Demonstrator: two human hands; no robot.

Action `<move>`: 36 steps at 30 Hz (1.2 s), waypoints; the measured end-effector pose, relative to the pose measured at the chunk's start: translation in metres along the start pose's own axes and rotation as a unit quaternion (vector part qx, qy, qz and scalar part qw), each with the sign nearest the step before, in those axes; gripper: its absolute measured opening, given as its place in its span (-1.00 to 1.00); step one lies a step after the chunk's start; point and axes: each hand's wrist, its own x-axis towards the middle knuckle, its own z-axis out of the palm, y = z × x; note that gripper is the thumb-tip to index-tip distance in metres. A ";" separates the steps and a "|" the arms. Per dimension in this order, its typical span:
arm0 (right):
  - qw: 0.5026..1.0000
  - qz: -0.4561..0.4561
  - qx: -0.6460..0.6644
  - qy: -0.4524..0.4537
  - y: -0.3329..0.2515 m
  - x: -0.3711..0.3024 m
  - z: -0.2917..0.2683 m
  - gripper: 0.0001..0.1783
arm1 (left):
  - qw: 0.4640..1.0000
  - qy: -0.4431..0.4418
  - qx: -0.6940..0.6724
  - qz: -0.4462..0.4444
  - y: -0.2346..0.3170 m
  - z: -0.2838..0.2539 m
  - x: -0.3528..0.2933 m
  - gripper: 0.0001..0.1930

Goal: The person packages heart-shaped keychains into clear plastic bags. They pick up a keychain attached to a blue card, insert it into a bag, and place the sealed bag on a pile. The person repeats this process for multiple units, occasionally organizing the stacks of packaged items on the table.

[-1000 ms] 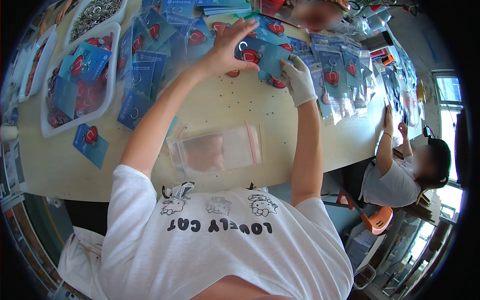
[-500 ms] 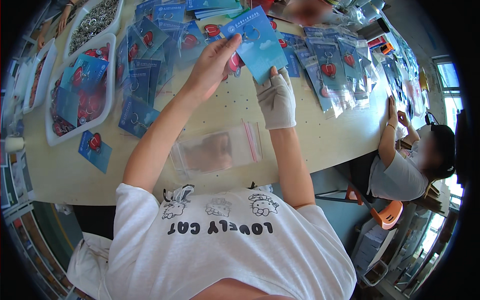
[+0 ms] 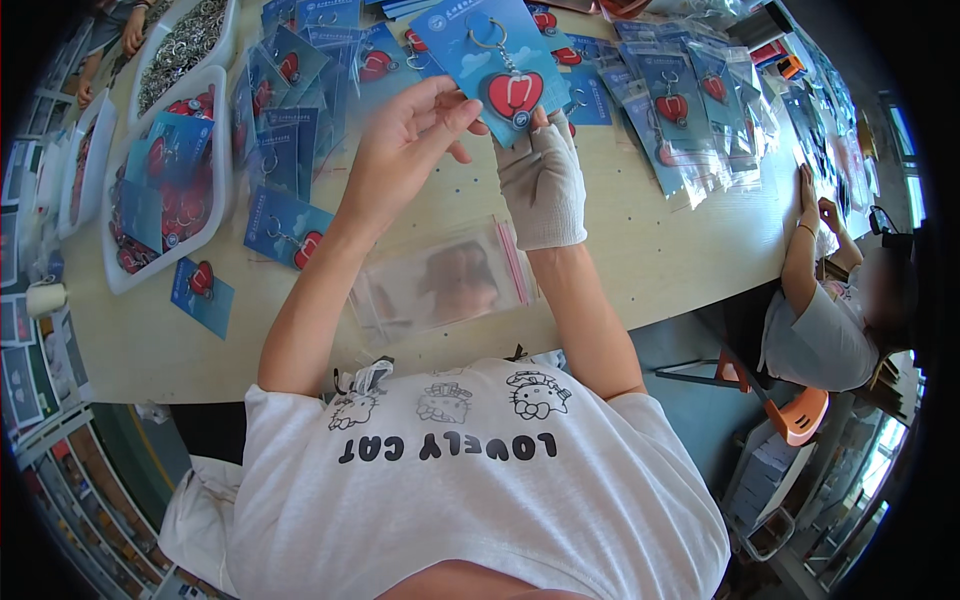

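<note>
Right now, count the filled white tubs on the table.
3: the ring tub at upper left, the tub of red hearts just below it, and a narrow tub left of those. Others may be hidden near the dark left edge.

The tabletop [image 3: 640, 270] is pale, with small dark dots scattered across its middle. On its left stand a ring tub [image 3: 231, 38], a heart tub [image 3: 223, 150] and a narrow tub [image 3: 70, 222], all white. A loose card [image 3: 203, 298] lies just beside the heart tub's near end, with a second card [image 3: 268, 220] to its right. Clear bags [image 3: 430, 288] lie flat near the front edge. Farther back, a left heap [image 3: 290, 130] and a right heap [image 3: 690, 105] of cards overlap, the right one in clear sleeves.
</note>
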 end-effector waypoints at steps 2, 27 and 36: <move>1.000 0.002 -0.014 -0.012 0.001 -0.003 -0.002 -0.74 | 1.000 0.004 0.013 0.006 -0.001 0.003 0.001 -0.75; 0.907 -0.130 -0.394 0.076 -0.056 -0.044 -0.086 -0.59 | 0.903 -0.060 0.425 0.013 -0.056 -0.010 -0.096 -0.60; 0.846 0.018 -0.533 0.006 -0.095 -0.064 -0.094 -0.55 | 0.954 -0.058 0.212 -0.205 -0.041 -0.034 -0.081 -0.88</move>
